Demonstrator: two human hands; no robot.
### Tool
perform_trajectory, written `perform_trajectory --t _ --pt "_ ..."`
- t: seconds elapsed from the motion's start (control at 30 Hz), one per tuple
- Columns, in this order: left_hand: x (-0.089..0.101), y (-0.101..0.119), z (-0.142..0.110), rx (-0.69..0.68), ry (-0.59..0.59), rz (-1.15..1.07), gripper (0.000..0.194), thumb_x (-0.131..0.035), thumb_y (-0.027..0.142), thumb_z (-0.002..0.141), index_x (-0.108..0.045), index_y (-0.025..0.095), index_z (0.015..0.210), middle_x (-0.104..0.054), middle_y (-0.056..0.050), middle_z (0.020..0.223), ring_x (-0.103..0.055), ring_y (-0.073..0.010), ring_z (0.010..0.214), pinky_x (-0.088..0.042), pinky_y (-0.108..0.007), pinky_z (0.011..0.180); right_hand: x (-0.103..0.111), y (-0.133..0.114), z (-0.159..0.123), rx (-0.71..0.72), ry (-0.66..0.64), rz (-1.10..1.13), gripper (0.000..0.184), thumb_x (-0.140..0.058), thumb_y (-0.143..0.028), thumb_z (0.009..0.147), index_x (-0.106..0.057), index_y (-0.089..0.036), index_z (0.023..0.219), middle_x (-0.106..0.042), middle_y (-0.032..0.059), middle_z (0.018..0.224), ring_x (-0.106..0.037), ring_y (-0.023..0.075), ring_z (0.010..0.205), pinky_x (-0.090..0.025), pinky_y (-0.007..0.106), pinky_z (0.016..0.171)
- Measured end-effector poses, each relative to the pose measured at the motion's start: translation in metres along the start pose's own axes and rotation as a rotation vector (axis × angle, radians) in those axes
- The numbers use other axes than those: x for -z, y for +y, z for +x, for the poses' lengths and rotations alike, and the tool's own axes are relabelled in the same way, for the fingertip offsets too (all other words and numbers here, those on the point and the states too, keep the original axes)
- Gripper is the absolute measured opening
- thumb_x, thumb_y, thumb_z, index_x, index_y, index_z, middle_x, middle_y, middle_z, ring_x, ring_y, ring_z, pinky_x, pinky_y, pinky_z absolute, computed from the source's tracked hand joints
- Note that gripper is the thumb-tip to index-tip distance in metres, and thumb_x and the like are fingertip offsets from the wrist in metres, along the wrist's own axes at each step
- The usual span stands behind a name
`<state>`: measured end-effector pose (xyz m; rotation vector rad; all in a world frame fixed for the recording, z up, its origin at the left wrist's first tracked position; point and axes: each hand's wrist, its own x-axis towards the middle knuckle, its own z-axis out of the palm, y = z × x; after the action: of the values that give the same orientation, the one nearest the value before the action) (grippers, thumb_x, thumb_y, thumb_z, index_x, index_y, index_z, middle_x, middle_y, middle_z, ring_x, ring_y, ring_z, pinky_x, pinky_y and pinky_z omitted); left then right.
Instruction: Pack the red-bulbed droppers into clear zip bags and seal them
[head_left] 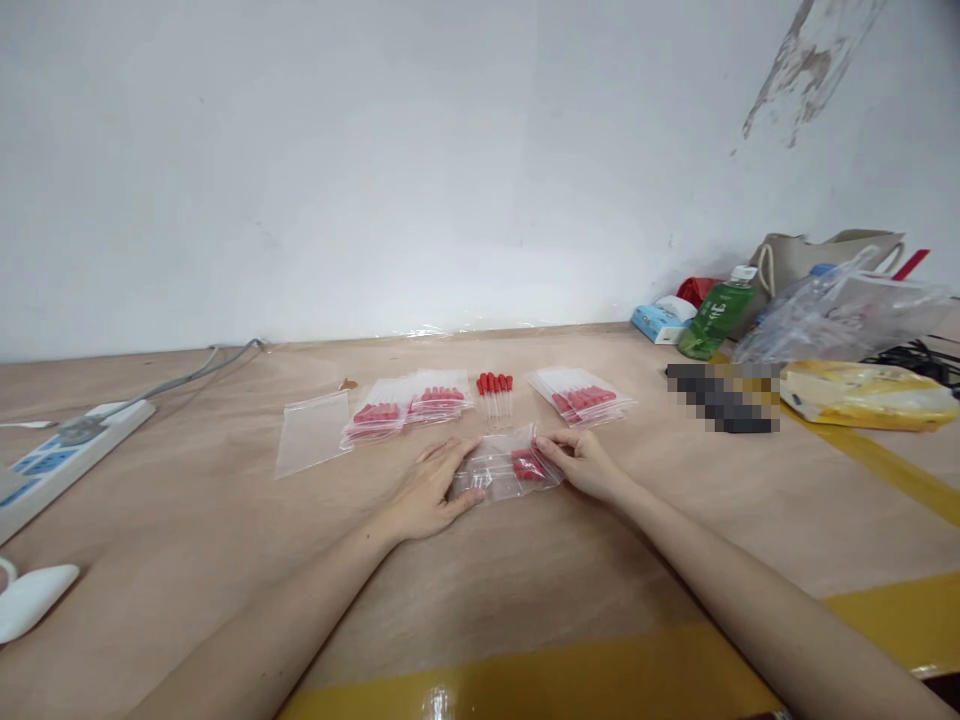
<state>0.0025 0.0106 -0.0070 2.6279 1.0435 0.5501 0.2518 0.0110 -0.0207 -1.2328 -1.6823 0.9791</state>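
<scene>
A clear plastic zip bag point(499, 478) with red-bulbed droppers point(527, 464) inside lies on the table between my hands. My left hand point(431, 492) rests at its left end, thumb and fingers spread apart, the fingertips touching the plastic. At the upper right corner, my right hand point(583, 462) pinches the bag between thumb and fingers. Just beyond it, several loose droppers point(495, 385) lie in a row, red bulbs pointing away from me. Filled bags lie in piles: one pile point(375, 412) and a second pile point(441, 394) at left, another pile point(583, 396) at right.
A flat transparent bag point(311, 432) lies left of the piles. Farther left are a power strip point(75, 455) and a white object point(36, 602). At right stand a green bottle point(718, 318), a blue tissue pack point(658, 322), plastic bags point(840, 320) and a yellow packet point(866, 395).
</scene>
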Motion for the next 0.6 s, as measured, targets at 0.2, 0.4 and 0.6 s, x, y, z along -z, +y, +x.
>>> perform_trajectory --t 0.2,0.4,0.6 --pt "-0.001 -0.002 0.000 -0.004 0.011 -0.002 0.047 -0.050 0.040 0.083 -0.038 0.022 0.124 -0.046 -0.007 0.128 -0.040 -0.0231 0.119 -0.029 -0.042 0.102 0.002 0.005 0.000 -0.142 0.018 0.205 0.039 -0.068 -0.044 0.062 -0.061 -0.015 0.086 -0.068 0.0054 0.080 -0.063 0.0171 0.071 -0.048 0.028 0.063" --pt "0.001 0.001 0.001 0.034 0.016 -0.051 0.029 -0.052 0.039 0.081 -0.046 0.021 0.103 -0.049 -0.008 0.124 -0.043 -0.0239 0.115 -0.035 -0.040 0.096 -0.002 0.012 0.002 -0.226 0.100 0.315 0.038 -0.073 -0.035 0.054 -0.057 -0.016 0.083 -0.067 0.0051 0.075 -0.063 0.0173 0.068 -0.049 0.030 0.063" --pt "0.003 0.003 0.000 0.051 0.022 -0.094 0.023 -0.053 0.039 0.080 -0.044 0.021 0.090 -0.050 -0.009 0.122 -0.048 -0.0237 0.109 -0.038 -0.039 0.090 -0.001 0.012 0.006 -0.090 0.276 -0.010 0.027 -0.058 -0.031 0.068 -0.057 -0.015 0.089 -0.066 0.0071 0.077 -0.061 0.0172 0.065 -0.048 0.030 0.060"
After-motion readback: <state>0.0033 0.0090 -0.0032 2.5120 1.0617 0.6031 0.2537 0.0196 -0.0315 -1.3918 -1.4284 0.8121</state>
